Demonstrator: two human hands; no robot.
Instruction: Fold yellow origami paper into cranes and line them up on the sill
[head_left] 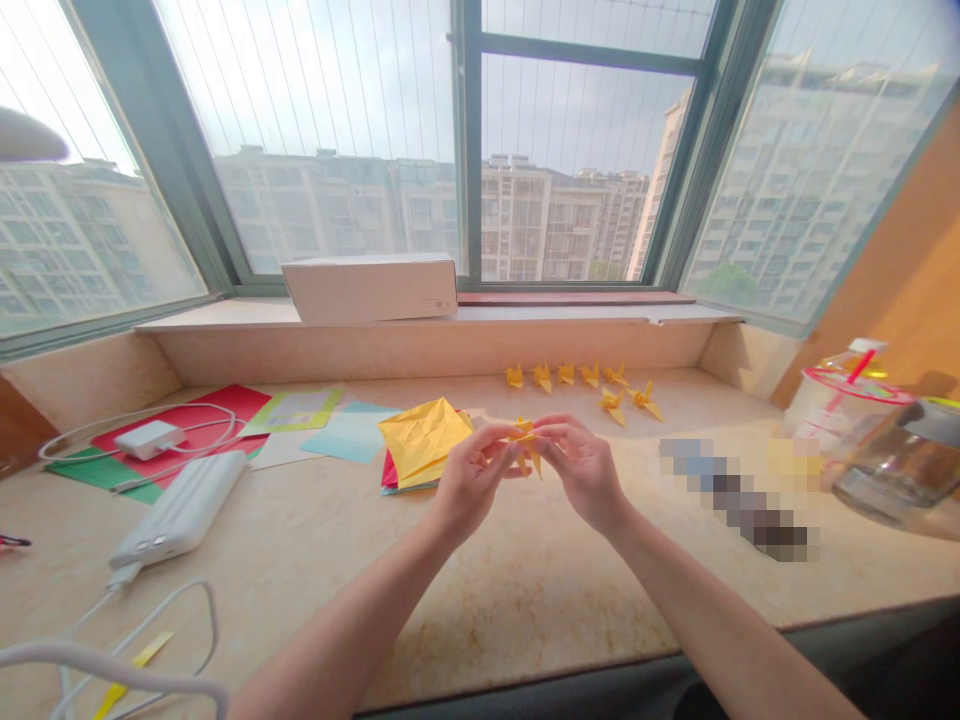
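Observation:
Between my two hands, above the middle of the stone sill, is a small yellow folded-paper crane [531, 452]. My left hand [480, 468] pinches it from the left, and my right hand [576, 462] has its fingers closed on it from the right. The fingertips hide part of the folds. Just left of and behind my left hand lies a creased yellow paper sheet [426, 435], on top of red and blue sheets. Several finished yellow paper cranes [566, 374] stand farther back, to the right of centre.
A white power bank [180, 508], a charger [150, 438] and cables lie at the left, among red [232, 405], green and light blue sheets. A long white box [371, 290] stands on the window ledge. At right are a lidded cup [847, 405] and a glass container [900, 470].

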